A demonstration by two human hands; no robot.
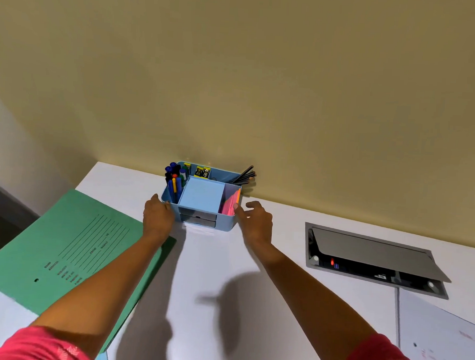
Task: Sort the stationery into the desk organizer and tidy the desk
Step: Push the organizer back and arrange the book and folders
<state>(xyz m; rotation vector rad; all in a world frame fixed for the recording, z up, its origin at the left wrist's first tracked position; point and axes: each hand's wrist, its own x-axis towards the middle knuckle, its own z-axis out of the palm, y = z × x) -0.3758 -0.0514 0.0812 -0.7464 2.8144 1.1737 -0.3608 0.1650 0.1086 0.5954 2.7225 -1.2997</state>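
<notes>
Folder (pixel 62 239), green, lies under our left forearm | left hand (pixel 157 214) grips organizer (pixel 224 224) at its left front corner | right hand (pixel 256 222) relaxed, thumb touching right rim | organizer holds pens (pixel 173 182), pencils (pixel 246 174), stands at desk (pixel 252 304) far edge beside wall (pixel 236 83)

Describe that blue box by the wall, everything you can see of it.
The desk organizer is a pale blue box, plastic by its look, upright on the white desk by the wall. Compartments hold pens, pencils, a blue pad, pink notes and yellow items; grey drawers sit in front. The left hand touches its left corner, the right hand its right, with the thumb.
</notes>
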